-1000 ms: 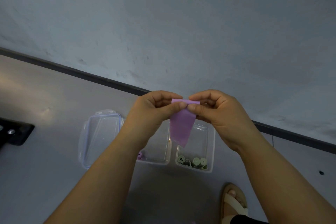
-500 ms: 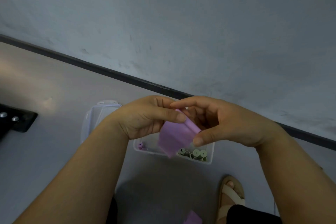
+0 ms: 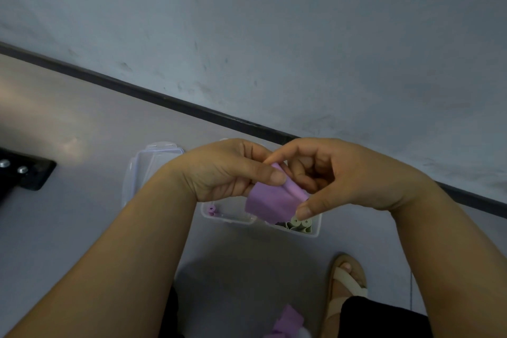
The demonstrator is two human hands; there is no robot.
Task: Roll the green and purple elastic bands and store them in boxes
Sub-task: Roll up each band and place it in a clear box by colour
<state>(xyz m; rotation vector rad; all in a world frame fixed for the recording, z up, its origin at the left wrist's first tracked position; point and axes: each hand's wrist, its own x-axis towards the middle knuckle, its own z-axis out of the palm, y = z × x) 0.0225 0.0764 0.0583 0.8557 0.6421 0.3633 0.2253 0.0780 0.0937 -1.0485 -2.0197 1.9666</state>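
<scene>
As our left hand (image 3: 227, 170) and right hand (image 3: 343, 173) pinch the rolled top edge of the purple band (image 3: 271, 200), just above the boxes (image 3: 318, 228) on the floor (image 3: 82, 228), we judge the rolling half done. Next we must wind in the loose flap tightly, then drop it into the left box (image 3: 233, 218) beside the purple roll (image 3: 210, 210).

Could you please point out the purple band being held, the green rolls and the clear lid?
purple band (image 3: 267, 200): head view, its flat hanging part.
green rolls (image 3: 297, 224): head view, one roll's end face.
clear lid (image 3: 142, 175): head view, its see-through panel.
</scene>
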